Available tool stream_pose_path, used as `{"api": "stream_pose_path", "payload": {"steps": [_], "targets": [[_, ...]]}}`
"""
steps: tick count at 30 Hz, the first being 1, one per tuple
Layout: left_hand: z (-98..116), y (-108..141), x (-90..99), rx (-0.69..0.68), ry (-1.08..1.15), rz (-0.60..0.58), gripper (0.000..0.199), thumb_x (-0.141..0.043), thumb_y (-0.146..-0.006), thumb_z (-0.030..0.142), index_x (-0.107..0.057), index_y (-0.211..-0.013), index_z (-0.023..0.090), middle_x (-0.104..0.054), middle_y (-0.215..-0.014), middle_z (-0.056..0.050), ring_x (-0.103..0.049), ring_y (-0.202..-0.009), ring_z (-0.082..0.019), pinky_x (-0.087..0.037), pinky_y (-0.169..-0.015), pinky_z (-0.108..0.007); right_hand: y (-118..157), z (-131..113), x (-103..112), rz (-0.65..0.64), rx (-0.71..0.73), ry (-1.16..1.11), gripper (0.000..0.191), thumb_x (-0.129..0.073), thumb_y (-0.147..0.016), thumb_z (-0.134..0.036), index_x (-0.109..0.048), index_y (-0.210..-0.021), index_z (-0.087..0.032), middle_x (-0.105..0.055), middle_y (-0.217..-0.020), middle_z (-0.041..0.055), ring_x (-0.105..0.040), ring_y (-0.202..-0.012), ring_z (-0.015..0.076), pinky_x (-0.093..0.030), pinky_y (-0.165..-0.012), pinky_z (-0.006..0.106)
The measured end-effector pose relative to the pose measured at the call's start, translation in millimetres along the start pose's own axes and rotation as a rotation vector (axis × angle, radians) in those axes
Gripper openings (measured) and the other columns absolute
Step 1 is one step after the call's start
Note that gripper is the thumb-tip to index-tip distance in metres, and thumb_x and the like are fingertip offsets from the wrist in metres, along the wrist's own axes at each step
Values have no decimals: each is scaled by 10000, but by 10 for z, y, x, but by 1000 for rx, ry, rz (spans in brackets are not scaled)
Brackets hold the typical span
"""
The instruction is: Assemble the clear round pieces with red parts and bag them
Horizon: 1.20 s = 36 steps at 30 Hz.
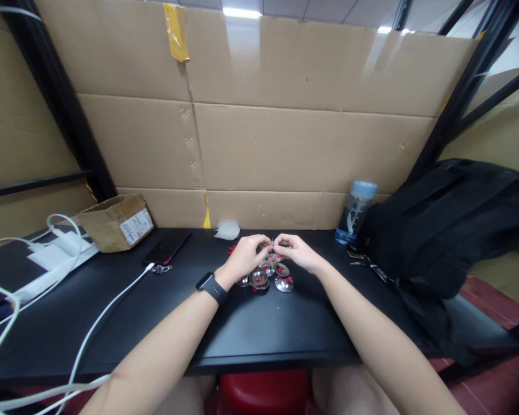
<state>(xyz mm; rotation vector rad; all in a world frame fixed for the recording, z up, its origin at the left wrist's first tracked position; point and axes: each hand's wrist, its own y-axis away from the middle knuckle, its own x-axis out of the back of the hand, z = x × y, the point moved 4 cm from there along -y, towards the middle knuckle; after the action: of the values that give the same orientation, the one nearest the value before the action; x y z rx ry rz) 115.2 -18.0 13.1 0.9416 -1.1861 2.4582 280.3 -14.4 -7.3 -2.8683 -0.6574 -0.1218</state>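
Note:
My left hand (251, 253), with a dark watch (211, 286) on its wrist, is closed in a pinch over the table's far middle. Opposite it, my right hand (297, 251) pinches too, its fingertips almost meeting the left ones. A tiny thin thing shows between the fingertips, too small to name. Just below and in front of both hands lie several small round metal discs like finger cymbals (258, 278), with red cord at their centres. One disc (284, 283) lies nearest the right wrist. Others are partly hidden under the left hand.
The black table (277, 334) ends at a cardboard wall (259, 144). Left are a cardboard box (119, 225), a phone (166, 248), a charging cable (108, 311) and a power strip (56, 271). A clear plastic bag (227, 230), a water bottle (355, 212) and a black backpack (441, 225) stand around.

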Motion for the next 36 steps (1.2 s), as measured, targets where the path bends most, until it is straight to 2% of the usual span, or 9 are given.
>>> {"api": "stream_pose_path", "payload": {"steps": [8,13,17,20,23,26,30,34,36], "targets": [[-127,-28,96,-13,-150,-83,116,-552,-926,197,-668,-916,190,-725,-867,-42,-659,-783,-168,-474,-730,-262,-53,30,59,158,144,107,362,-822,-703,-385,-586,-911,-206,-720,-1034,49,-720,-823,192,-572,-748,320],[-617,32,451,181,-380,-151,94,-611,-845,203,-703,-824,206,-737,-834,-37,-663,-756,-181,-459,-675,-258,-23,92,635,432,155,678,260,-788,-668,-295,-656,-877,-213,-733,-860,23,-686,-791,192,-524,-751,302],[-953,132,627,280,-430,-183,98,-642,-809,210,-728,-763,210,-748,-821,-41,-679,-788,-196,-475,-722,-270,41,254,1030,436,-17,878,182,-773,-681,-270,-698,-830,-197,-737,-781,27,-688,-756,197,-494,-712,278],[-1001,148,591,291,-416,-181,85,-659,-801,219,-736,-832,201,-755,-885,-54,-685,-835,-210,-488,-750,-284,63,352,1138,395,-96,904,185,-786,-675,-273,-712,-825,-193,-746,-795,34,-699,-789,203,-493,-730,271],[-862,108,467,241,-347,-174,142,-648,-820,227,-729,-931,191,-751,-922,-57,-682,-849,-205,-496,-754,-285,62,402,1143,335,-132,884,211,-796,-681,-292,-719,-851,-194,-748,-796,31,-698,-781,202,-495,-730,272],[-608,60,302,130,-269,-258,131,-621,-853,244,-733,-896,190,-738,-875,-47,-666,-779,-182,-489,-733,-279,62,375,1110,296,-135,889,212,-784,-706,-280,-726,-889,-190,-751,-838,41,-692,-808,206,-495,-758,287],[-291,35,145,-1,-225,-302,149,-588,-885,240,-730,-887,195,-729,-897,-49,-657,-817,-179,-481,-774,-278,60,180,931,256,10,928,221,-766,-748,-315,-735,-924,-186,-739,-946,69,-671,-864,212,-489,-815,321],[-141,45,30,-10,-215,-281,160,-603,-876,231,-707,-997,215,-725,-962,-42,-653,-892,-191,-483,-817,-282,45,89,506,-131,-19,702,492,-843,-673,-465,-687,-1049,-190,-723,-991,56,-659,-784,177,-508,-704,282],[-116,47,0,16,-233,-250,186,-610,-871,238,-687,-1040,221,-723,-979,-41,-649,-919,-201,-483,-825,-289,48,65,329,-225,-35,705,558,-890,-596,-474,-669,-1029,-199,-716,-973,39,-644,-783,172,-505,-678,267]]}}
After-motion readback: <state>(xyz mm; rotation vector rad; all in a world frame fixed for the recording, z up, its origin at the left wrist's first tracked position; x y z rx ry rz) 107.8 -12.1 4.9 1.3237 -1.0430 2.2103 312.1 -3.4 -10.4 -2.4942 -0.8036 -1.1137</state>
